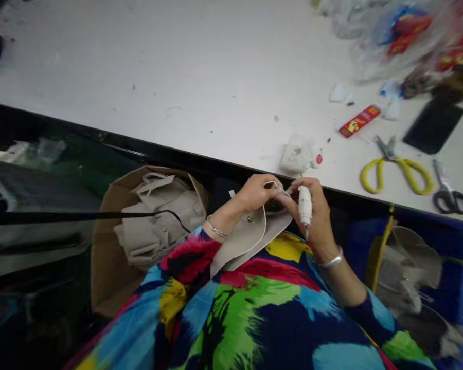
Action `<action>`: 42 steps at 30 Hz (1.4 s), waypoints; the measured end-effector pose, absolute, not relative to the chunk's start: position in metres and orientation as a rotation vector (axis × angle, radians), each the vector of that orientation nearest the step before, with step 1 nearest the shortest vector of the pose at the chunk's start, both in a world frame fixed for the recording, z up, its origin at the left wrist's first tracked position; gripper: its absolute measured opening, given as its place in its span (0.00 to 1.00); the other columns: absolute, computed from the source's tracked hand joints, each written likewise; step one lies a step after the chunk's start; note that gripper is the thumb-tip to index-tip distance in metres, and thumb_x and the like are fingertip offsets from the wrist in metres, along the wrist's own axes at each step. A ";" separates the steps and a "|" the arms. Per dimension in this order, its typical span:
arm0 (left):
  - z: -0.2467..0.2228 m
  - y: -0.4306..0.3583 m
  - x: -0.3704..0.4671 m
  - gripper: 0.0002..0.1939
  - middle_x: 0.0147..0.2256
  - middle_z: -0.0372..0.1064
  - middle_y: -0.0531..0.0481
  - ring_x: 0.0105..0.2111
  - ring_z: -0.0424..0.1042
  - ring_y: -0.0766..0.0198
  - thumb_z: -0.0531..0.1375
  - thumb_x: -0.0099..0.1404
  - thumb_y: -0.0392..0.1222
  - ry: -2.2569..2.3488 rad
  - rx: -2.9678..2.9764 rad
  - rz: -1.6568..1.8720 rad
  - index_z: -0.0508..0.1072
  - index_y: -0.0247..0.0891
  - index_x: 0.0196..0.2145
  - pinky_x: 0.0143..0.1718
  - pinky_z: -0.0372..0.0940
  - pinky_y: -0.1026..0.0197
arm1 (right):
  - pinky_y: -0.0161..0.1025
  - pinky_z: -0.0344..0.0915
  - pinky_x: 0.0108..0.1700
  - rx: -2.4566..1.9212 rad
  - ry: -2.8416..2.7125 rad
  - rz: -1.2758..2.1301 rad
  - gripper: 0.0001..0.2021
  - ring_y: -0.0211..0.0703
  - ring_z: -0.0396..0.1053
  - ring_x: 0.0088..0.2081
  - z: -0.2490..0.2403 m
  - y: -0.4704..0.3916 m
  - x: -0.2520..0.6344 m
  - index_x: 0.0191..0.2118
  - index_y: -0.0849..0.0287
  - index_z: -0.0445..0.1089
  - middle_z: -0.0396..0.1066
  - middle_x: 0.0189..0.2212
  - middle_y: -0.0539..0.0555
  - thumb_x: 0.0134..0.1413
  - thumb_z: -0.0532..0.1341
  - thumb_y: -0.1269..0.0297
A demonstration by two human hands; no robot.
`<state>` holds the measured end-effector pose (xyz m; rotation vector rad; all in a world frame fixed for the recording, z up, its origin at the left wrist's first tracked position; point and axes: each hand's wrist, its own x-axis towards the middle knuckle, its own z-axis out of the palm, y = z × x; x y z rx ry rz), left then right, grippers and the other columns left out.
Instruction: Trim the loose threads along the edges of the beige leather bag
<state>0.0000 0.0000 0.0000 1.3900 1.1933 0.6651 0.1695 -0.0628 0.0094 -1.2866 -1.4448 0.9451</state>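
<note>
At the table's front edge, my left hand point(255, 193) is closed on a beige leather-like piece point(244, 237). The piece hangs in two curved flaps above my lap, with a small metal stud point(249, 219) on one flap. My right hand point(317, 210) lies just beside it, closed around a white-wrapped handle point(305, 205) with a thin tip pointing towards me. Its fingertips also meet the upper edge of the beige piece, close to the left fingertips. What exactly is pinched between the fingers is partly hidden.
A cardboard box point(102, 267) of beige pieces point(177, 213) stands at left. On the white table point(158, 77) lie a white container point(294, 154), yellow-handled cutters point(395, 164), black-handled scissors point(449, 195), a red packet point(359, 121) and a dark flat object point(434, 126). A blue bin point(457, 267) sits at right.
</note>
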 end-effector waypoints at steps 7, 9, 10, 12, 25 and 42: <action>-0.003 -0.002 -0.002 0.03 0.30 0.75 0.52 0.33 0.70 0.63 0.65 0.55 0.32 1.217 1.295 0.733 0.79 0.34 0.30 0.39 0.64 0.61 | 0.37 0.64 0.36 -1.360 -1.440 1.049 0.20 0.40 0.66 0.33 0.002 -0.054 0.161 0.48 0.52 0.66 0.69 0.36 0.47 0.58 0.71 0.50; -0.001 -0.004 -0.010 0.05 0.29 0.74 0.53 0.32 0.70 0.64 0.66 0.53 0.32 1.181 1.265 0.770 0.78 0.34 0.31 0.37 0.64 0.62 | 0.38 0.64 0.36 -1.338 -1.430 1.054 0.20 0.40 0.66 0.32 0.003 -0.054 0.157 0.49 0.52 0.66 0.69 0.35 0.47 0.58 0.71 0.51; 0.000 -0.006 -0.014 0.06 0.29 0.74 0.53 0.31 0.69 0.64 0.66 0.53 0.33 1.161 1.252 0.785 0.78 0.34 0.31 0.36 0.64 0.62 | 0.38 0.64 0.36 -1.329 -1.431 1.040 0.19 0.40 0.66 0.32 0.004 -0.055 0.155 0.49 0.52 0.66 0.70 0.35 0.47 0.58 0.71 0.52; 0.002 -0.011 -0.020 0.07 0.29 0.73 0.53 0.30 0.69 0.65 0.67 0.52 0.34 1.132 1.226 0.808 0.77 0.34 0.31 0.35 0.64 0.63 | 0.37 0.64 0.37 -1.323 -1.440 1.000 0.18 0.40 0.67 0.33 0.006 -0.060 0.151 0.49 0.52 0.66 0.70 0.36 0.47 0.59 0.71 0.54; 0.010 -0.031 -0.029 0.09 0.33 0.76 0.49 0.35 0.71 0.61 0.69 0.57 0.44 1.049 1.393 0.731 0.76 0.37 0.33 0.37 0.65 0.61 | 0.35 0.60 0.33 -1.320 -1.435 1.050 0.13 0.38 0.62 0.29 0.013 -0.082 0.150 0.43 0.53 0.67 0.66 0.30 0.45 0.60 0.69 0.57; 0.007 -0.031 -0.071 0.32 0.46 0.78 0.35 0.50 0.75 0.46 0.77 0.53 0.61 0.528 0.919 0.819 0.81 0.32 0.45 0.58 0.66 0.48 | 0.34 0.66 0.31 -1.229 -1.488 0.718 0.09 0.38 0.71 0.29 0.036 -0.107 0.161 0.37 0.55 0.73 0.75 0.31 0.48 0.62 0.70 0.58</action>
